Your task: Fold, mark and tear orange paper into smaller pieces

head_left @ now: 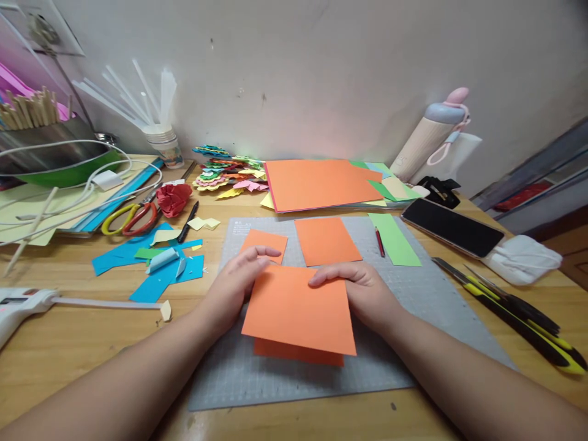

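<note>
Between my hands is a folded sheet of orange paper [298,309], its lower layer showing below the front edge. My left hand [243,275] grips its upper left corner, fingers reaching over the top. On the opposite side my right hand [361,291] pinches it, thumb lying on the upper face. Both are above a grey cutting mat [390,349]. Just beyond lie an orange paper square [327,241] and another orange piece [266,241], partly covered by my left hand. A pencil [379,241] and a green paper strip [395,240] rest to the right.
Blue paper scraps [156,260], scissors [131,217] and a glue gun [22,306] are on the left. Stacked coloured paper [321,184] stands at the back. A phone [452,226], a utility knife [514,318] and a bottle [427,135] occupy the right.
</note>
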### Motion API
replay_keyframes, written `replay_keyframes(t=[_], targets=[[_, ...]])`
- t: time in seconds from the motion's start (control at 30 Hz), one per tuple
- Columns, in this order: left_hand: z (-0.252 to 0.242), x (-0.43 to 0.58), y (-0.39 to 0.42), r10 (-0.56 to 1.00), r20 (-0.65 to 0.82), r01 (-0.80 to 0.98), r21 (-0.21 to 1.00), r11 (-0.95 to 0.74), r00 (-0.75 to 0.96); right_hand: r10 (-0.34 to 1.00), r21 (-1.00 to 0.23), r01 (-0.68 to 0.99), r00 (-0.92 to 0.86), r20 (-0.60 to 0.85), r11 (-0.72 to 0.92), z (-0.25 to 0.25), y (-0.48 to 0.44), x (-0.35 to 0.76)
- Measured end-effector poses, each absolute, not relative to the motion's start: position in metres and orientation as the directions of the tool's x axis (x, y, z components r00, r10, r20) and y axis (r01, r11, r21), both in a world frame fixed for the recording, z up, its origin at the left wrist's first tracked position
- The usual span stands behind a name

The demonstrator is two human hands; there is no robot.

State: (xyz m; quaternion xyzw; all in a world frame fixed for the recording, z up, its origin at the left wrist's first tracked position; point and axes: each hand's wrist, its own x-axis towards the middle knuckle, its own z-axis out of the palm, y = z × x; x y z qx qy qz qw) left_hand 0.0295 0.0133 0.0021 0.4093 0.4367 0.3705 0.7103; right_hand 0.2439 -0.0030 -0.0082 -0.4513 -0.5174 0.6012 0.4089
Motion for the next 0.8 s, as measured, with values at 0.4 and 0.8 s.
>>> replay_keyframes(t=[0.4,0.8], targets=[[0.0,0.037,0.0,0.876,-0.213,0.146,0.975,0.165,0.432,0.9,-0.94,-0.043,-0.306,-0.31,-0.338,-0.001,0.004,0.249],[0.0,0.041,-0.004,0.801,-0.257,0.405,0.914,0.02,0.541,0.777,-0.943,0.253,-0.542,-0.322,-0.215,-0.005,-0.01,0.238]])
